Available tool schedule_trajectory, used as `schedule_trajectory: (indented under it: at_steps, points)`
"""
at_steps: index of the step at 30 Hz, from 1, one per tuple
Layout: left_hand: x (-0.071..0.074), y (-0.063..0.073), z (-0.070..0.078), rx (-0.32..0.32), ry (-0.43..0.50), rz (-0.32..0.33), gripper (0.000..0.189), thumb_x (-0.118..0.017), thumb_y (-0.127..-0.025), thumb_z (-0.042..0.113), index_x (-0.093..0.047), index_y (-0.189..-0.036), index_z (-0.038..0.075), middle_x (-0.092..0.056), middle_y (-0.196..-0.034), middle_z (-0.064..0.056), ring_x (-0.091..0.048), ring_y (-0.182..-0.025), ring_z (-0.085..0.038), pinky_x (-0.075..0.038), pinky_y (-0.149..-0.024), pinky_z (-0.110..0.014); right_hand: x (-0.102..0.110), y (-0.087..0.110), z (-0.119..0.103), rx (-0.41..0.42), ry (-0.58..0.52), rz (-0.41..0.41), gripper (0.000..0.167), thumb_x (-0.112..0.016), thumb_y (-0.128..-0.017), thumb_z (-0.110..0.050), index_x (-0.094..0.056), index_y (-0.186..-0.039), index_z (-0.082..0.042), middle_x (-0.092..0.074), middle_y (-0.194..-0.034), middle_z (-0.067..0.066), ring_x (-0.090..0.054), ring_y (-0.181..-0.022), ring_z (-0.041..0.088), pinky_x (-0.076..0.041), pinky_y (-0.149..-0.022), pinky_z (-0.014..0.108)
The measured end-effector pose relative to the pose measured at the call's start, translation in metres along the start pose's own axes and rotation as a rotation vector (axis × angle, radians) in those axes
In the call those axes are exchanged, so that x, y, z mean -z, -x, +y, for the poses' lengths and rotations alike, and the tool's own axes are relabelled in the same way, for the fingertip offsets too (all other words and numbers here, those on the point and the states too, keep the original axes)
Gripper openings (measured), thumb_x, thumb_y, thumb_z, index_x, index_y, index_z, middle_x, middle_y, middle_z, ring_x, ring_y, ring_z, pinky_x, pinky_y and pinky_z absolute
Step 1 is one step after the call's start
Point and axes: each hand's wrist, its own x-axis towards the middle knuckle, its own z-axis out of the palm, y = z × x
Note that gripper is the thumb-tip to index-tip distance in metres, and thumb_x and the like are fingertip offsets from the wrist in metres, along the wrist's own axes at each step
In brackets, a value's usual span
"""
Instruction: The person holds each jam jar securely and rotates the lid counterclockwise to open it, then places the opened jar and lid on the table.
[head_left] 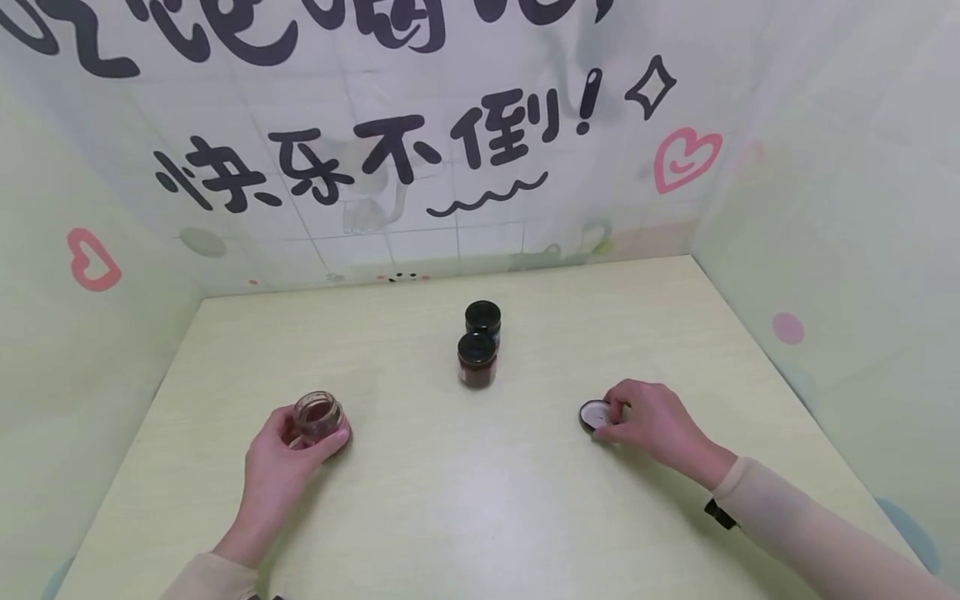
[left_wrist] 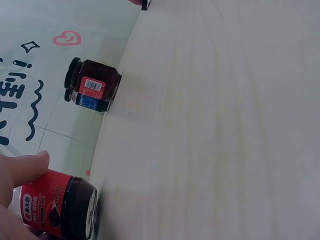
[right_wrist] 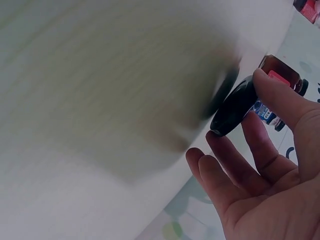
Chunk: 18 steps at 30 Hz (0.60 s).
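I see left hand point(head_left: 276, 462) curled round lidless jar point(head_left: 318, 419), left; right hand point(head_left: 656, 421) pinching black lid point(head_left: 596, 414) (pale inside showing), right; two capped jars point(head_left: 477, 362), far.

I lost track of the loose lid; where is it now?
In the head view, the lid is right of centre, pinched by the right hand, nearer the camera than the two capped jars.

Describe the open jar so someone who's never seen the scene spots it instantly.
Start with the pale table and go to its left side. There the person's left hand grips a small glass jar with a red label. Its mouth is open, whereas the two jars standing farther back, mid-table, wear black lids.
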Motion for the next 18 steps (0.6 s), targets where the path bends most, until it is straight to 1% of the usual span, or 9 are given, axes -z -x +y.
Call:
schedule_trajectory:
  at_steps: [3, 7, 10, 13, 18]
  points:
    - [0.0002, 0.0, 0.0, -0.007, -0.003, -0.009, 0.079, -0.087, -0.076, 0.045, -0.05, -0.135, 0.007, -0.06, -0.135, -0.012, -0.056, -0.123, -0.022, -0.045, -0.084, -0.008, -0.0008, 0.0004, 0.0011, 0.005, 0.004, 0.0, 0.036, -0.093, -0.069, -0.03, -0.058, -0.066, -0.025, -0.071, -0.099, -0.007, -0.056, -0.078, 0.011, -0.044, -0.062, 0.028]
    - [-0.0009, 0.0012, -0.0013, -0.02, -0.039, -0.003, 0.08, -0.088, -0.076, 0.045, -0.05, -0.135, 0.008, -0.061, -0.133, -0.011, -0.056, -0.118, -0.019, -0.045, -0.083, -0.01, -0.0019, 0.0012, 0.0017, 0.014, 0.007, -0.005, 0.035, -0.093, -0.069, -0.027, -0.058, -0.065, -0.025, -0.071, -0.1, -0.006, -0.057, -0.078, 0.011, -0.046, -0.063, 0.027]
    - [-0.0006, 0.0016, -0.002, -0.032, -0.055, 0.003, 0.08, -0.088, -0.075, 0.045, -0.049, -0.135, 0.009, -0.062, -0.132, -0.01, -0.056, -0.117, -0.017, -0.045, -0.084, -0.011, -0.0026, 0.002, 0.0022, 0.028, 0.01, -0.004, 0.035, -0.093, -0.068, -0.024, -0.059, -0.065, -0.026, -0.07, -0.102, -0.005, -0.061, -0.085, 0.014, -0.048, -0.067, 0.029]
    - [-0.0001, 0.0013, -0.0035, -0.043, -0.059, -0.002, 0.08, -0.089, -0.075, 0.044, -0.049, -0.136, 0.009, -0.062, -0.132, -0.009, -0.055, -0.117, -0.018, -0.044, -0.084, -0.012, -0.0038, 0.0024, 0.0034, 0.046, 0.03, -0.005, 0.035, -0.093, -0.067, -0.022, -0.059, -0.066, -0.027, -0.069, -0.104, -0.006, -0.063, -0.09, 0.015, -0.049, -0.071, 0.031]
    - [0.0003, 0.0002, -0.0057, -0.053, -0.072, -0.006, 0.082, -0.088, -0.075, 0.045, -0.048, -0.137, 0.01, -0.061, -0.133, -0.01, -0.055, -0.119, -0.02, -0.043, -0.085, -0.014, -0.0064, 0.0014, 0.0052, 0.092, 0.079, -0.001, 0.036, -0.094, -0.066, -0.021, -0.058, -0.066, -0.028, -0.066, -0.101, -0.007, -0.061, -0.084, 0.011, -0.049, -0.071, 0.03]
